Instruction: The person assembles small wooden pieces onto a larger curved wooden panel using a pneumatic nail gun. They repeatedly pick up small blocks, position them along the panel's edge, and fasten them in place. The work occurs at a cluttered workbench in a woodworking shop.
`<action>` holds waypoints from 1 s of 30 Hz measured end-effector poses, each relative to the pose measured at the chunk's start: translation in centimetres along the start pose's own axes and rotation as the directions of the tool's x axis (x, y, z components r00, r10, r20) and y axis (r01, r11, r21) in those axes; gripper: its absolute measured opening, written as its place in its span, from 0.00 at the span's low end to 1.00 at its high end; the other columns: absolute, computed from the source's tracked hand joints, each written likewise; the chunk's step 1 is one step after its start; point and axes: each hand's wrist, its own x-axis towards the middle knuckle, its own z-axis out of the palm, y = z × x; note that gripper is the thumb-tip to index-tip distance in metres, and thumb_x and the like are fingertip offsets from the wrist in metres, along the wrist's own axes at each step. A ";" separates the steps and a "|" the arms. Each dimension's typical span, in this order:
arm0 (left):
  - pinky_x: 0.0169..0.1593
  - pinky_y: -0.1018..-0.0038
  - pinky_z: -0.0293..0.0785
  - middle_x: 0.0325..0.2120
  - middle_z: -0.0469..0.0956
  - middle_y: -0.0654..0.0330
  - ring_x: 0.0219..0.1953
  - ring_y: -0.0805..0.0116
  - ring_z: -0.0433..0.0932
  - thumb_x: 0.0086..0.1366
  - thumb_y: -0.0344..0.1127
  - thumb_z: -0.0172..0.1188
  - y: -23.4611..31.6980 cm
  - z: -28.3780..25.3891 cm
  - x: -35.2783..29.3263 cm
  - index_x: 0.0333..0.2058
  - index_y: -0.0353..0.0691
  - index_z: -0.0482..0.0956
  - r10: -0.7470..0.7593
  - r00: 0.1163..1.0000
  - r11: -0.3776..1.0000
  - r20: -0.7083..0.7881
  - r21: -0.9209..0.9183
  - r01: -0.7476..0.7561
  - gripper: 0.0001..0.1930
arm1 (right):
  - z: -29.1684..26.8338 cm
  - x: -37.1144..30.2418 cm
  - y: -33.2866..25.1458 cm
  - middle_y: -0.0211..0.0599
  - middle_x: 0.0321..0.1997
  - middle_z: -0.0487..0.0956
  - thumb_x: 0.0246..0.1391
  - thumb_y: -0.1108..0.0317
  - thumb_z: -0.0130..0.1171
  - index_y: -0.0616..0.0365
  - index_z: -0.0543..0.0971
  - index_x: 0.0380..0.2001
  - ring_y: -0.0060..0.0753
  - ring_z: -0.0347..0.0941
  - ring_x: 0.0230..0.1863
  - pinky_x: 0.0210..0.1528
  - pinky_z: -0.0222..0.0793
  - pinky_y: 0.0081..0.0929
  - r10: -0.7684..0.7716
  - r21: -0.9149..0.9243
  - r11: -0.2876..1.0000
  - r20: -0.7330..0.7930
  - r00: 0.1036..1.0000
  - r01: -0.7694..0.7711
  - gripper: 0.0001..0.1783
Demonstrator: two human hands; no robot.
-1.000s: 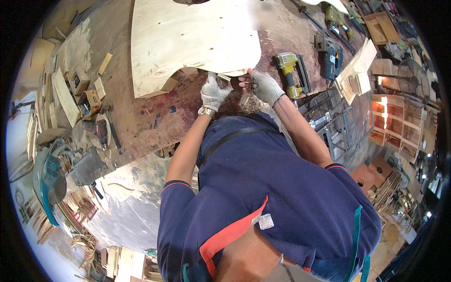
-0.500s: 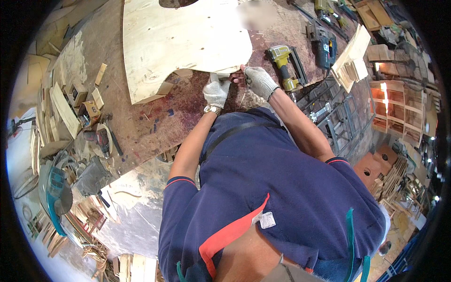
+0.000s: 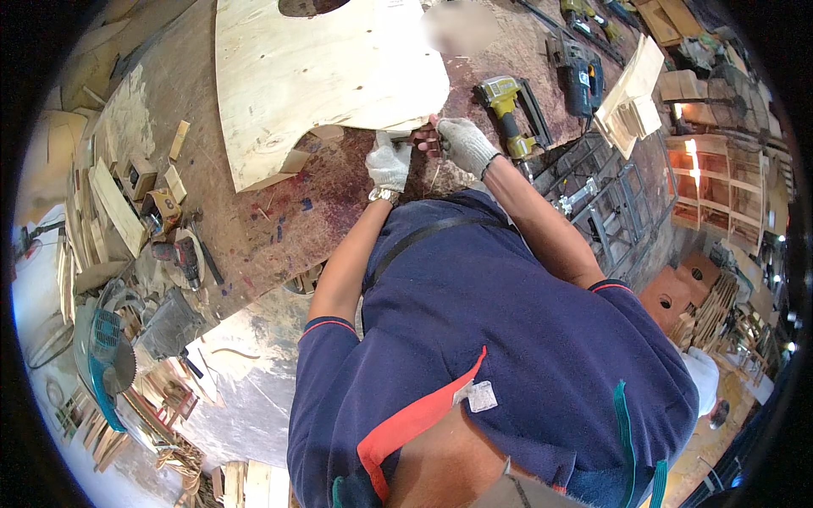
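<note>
A pale plywood panel (image 3: 330, 85) with a curved near edge and a dark cut-out hole (image 3: 313, 7) lies on the worn brown workbench (image 3: 254, 224). My left hand (image 3: 389, 163), in a white knit glove, is closed at the panel's near edge; its fingertips are partly hidden there. Just to its right, my right hand (image 3: 467, 146) wears a similar glove with bare fingertips. Its thumb rests by the panel's near right corner, and the other fingers curl below the edge. A small wooden block (image 3: 284, 172) shows under the panel's left corner.
Right of my hands lie a yellow-green nail gun (image 3: 508, 110), a blue-black power tool (image 3: 579, 80) and stacked wood pieces (image 3: 631, 106). A drill (image 3: 182, 254), offcuts (image 3: 117, 203) and a teal circular saw (image 3: 103, 356) are at left. A metal frame (image 3: 614, 207) stands beside the bench.
The whole view has shifted slightly, and more of a person in white shows at the lower right. Both hands stay at the panel's near edge with little visible movement.
</note>
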 end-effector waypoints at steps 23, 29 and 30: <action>0.28 0.56 0.80 0.29 0.83 0.43 0.26 0.45 0.83 0.58 0.60 0.69 0.0 0.0 0.2 0.58 0.34 0.70 0.086 0.993 0.996 -0.081 0.000 -0.086 0.40 | -12.5 -0.3 -2.0 0.57 0.46 0.81 0.50 0.48 0.66 0.59 0.76 0.46 0.58 0.79 0.49 0.51 0.74 0.49 -0.593 -0.953 0.229 -0.299 0.747 -0.200 0.29; 0.32 0.54 0.81 0.33 0.83 0.43 0.30 0.41 0.83 0.58 0.56 0.70 1.1 -0.8 0.0 0.57 0.34 0.71 0.054 0.996 0.998 -0.073 0.036 -0.051 0.37 | -9.6 -0.9 -2.3 0.45 0.37 0.84 0.58 0.56 0.63 0.60 0.78 0.41 0.45 0.82 0.35 0.39 0.78 0.39 -0.535 -0.898 0.440 -0.244 0.809 0.021 0.18; 0.32 0.54 0.81 0.33 0.83 0.43 0.31 0.41 0.83 0.58 0.56 0.70 1.3 -0.9 0.1 0.56 0.34 0.71 0.043 0.997 0.998 -0.058 0.043 -0.040 0.37 | -8.5 -0.9 -2.1 0.41 0.35 0.85 0.60 0.58 0.62 0.61 0.79 0.40 0.40 0.81 0.32 0.36 0.78 0.35 -0.391 -0.748 0.655 -0.214 0.895 0.107 0.16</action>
